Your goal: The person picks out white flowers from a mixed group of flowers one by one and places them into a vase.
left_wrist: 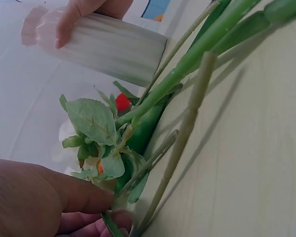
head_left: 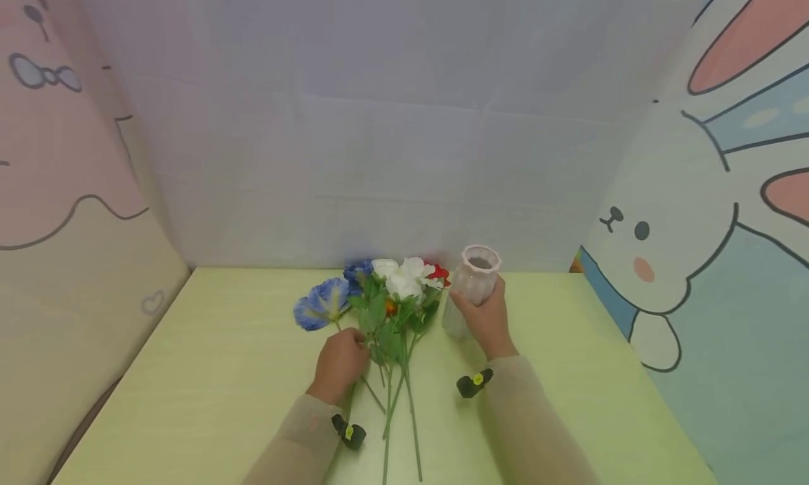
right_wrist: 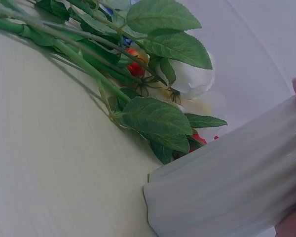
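Several artificial flowers lie in a bunch on the table, with white blooms [head_left: 404, 278], a light blue flower [head_left: 321, 304], a dark blue one and a red one [head_left: 437, 274]. My left hand [head_left: 343, 364] is at the left side of the stems, below the light blue flower. In the left wrist view its thumb and fingers pinch a thin green stem [left_wrist: 110, 224]. My right hand [head_left: 491, 316] grips a pale ribbed vase [head_left: 458, 313] with a pinkish wavy rim, right of the flowers. The vase stands upright, its mouth showing no flowers.
The pale yellow table [head_left: 208, 373] ends at a white cloth wall [head_left: 379, 141] behind the flowers. Cartoon-printed cloths hang at both sides, a rabbit [head_left: 657, 211] on the right one. Long green stems [head_left: 413, 429] reach toward the front between the forearms.
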Demonstrator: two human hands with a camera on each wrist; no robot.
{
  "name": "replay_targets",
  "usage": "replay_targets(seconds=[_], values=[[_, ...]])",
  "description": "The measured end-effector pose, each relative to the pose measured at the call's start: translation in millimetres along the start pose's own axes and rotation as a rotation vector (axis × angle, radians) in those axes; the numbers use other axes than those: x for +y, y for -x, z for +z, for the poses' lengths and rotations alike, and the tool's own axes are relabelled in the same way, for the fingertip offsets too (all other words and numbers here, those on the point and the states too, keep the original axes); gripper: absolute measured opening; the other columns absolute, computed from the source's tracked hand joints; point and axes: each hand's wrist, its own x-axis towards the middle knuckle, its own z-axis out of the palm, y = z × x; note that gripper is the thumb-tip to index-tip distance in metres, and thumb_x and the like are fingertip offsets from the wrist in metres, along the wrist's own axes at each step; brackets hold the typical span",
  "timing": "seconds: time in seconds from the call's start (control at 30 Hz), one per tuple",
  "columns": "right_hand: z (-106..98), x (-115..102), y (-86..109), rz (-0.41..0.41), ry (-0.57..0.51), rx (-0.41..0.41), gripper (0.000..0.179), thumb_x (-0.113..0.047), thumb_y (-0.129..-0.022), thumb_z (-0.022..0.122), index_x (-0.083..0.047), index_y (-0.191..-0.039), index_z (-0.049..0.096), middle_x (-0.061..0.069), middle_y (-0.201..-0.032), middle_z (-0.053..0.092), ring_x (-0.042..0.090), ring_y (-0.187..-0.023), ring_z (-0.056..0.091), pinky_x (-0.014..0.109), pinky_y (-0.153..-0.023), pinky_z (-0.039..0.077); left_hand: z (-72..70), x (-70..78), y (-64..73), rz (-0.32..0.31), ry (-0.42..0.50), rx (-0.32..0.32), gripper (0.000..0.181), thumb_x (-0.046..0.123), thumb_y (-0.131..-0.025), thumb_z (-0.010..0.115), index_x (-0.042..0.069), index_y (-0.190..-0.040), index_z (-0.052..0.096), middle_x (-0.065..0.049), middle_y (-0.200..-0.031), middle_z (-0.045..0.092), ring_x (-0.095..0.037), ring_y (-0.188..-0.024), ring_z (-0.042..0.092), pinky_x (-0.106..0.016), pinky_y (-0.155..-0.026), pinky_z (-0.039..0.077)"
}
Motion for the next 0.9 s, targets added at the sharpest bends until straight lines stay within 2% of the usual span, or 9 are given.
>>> replay_targets(seconds=[0.13,0.3,0.33,0.43,0.5,0.57,0.63,0.7,0.9], values=[[-1,-1,1.4,-0.007,0.003,-0.001,0.090,-0.032,-0.087,0.085,-0.012,-0.153,0.027,0.016,-0.139,0.049,0.036,-0.125,0.053,0.059,-0.104,0.045,-3.5,-0.3,-1.8,0.004,0.042,-0.021,0.028,0.005,-0.091,0.066,-0.003,-0.118,0.072,-0.016,-0.110,0.073,-0.034,-0.096,0.070,-0.048,-0.077,0.058],[-2,-1,3.0,-0.014,0.003,-0.010,0.090,-0.033,-0.088,0.084,-0.013,-0.154,0.026,0.016,-0.140,0.048,0.036,-0.125,0.052,0.059,-0.104,0.046,-7.7,-1.9,-5.1,-0.073,0.219,-0.143,0.034,0.012,-0.095,0.063,-0.003,-0.125,0.070,-0.018,-0.123,0.069,-0.035,-0.107,0.066,-0.048,-0.084,0.057],[-2,-1,3.3,-0.013,0.002,-0.011,0.090,-0.033,-0.088,0.084,-0.013,-0.154,0.026,0.016,-0.140,0.049,0.036,-0.125,0.052,0.059,-0.104,0.046,-8.2,-2.0,-5.6,-0.085,0.253,-0.168,0.035,0.012,-0.095,0.064,-0.003,-0.126,0.069,-0.017,-0.122,0.069,-0.033,-0.101,0.067,-0.046,-0.081,0.056],[-2,0,2.9,-0.016,-0.003,-0.013,0.089,-0.031,-0.088,0.084,-0.013,-0.153,0.027,0.017,-0.140,0.049,0.036,-0.125,0.053,0.059,-0.103,0.046,-9.7,-1.5,-7.4,-0.081,0.348,-0.239,0.026,0.010,-0.095,0.063,-0.006,-0.114,0.072,-0.016,-0.104,0.071,-0.024,-0.079,0.064,-0.038,-0.070,0.052],[-2,0,2.0,-0.022,-0.005,-0.012,0.088,-0.030,-0.088,0.084,-0.012,-0.153,0.027,0.017,-0.139,0.049,0.036,-0.125,0.053,0.058,-0.104,0.046,-11.6,-0.3,-7.9,-0.073,0.422,-0.283,0.024,0.009,-0.096,0.062,-0.007,-0.112,0.070,-0.013,-0.096,0.070,-0.020,-0.072,0.061,-0.035,-0.067,0.050],[-2,0,1.4,-0.026,-0.006,-0.011,0.088,-0.029,-0.088,0.085,-0.012,-0.152,0.028,0.018,-0.139,0.049,0.036,-0.125,0.053,0.058,-0.104,0.046,-14.2,1.1,-8.2,-0.064,0.486,-0.325,0.026,0.008,-0.098,0.061,-0.008,-0.117,0.068,-0.013,-0.094,0.069,-0.020,-0.074,0.062,-0.035,-0.067,0.051],[-3,-1,1.3,-0.027,-0.005,-0.014,0.087,-0.029,-0.088,0.085,-0.012,-0.152,0.028,0.018,-0.139,0.049,0.037,-0.125,0.053,0.058,-0.104,0.046,-17.5,2.3,-8.0,-0.071,0.537,-0.361,0.035,0.009,-0.100,0.060,-0.008,-0.131,0.062,-0.011,-0.102,0.070,-0.021,-0.082,0.066,-0.036,-0.073,0.054],[-4,-1,1.4,-0.024,-0.007,-0.017,0.087,-0.028,-0.088,0.085,-0.011,-0.152,0.027,0.019,-0.139,0.049,0.037,-0.125,0.053,0.058,-0.104,0.046,-20.8,3.1,-8.3,-0.077,0.572,-0.387,0.045,0.010,-0.101,0.061,-0.008,-0.142,0.054,-0.013,-0.108,0.069,-0.024,-0.089,0.068,-0.039,-0.078,0.056],[-3,-2,2.0,-0.018,-0.010,-0.020,0.087,-0.028,-0.089,0.084,-0.012,-0.153,0.026,0.019,-0.140,0.048,0.037,-0.126,0.052,0.058,-0.105,0.045,-28.2,1.6,-10.8,-0.058,0.583,-0.463,0.041,0.012,-0.104,0.057,-0.005,-0.141,0.053,-0.015,-0.105,0.069,-0.026,-0.094,0.068,-0.044,-0.084,0.057]])
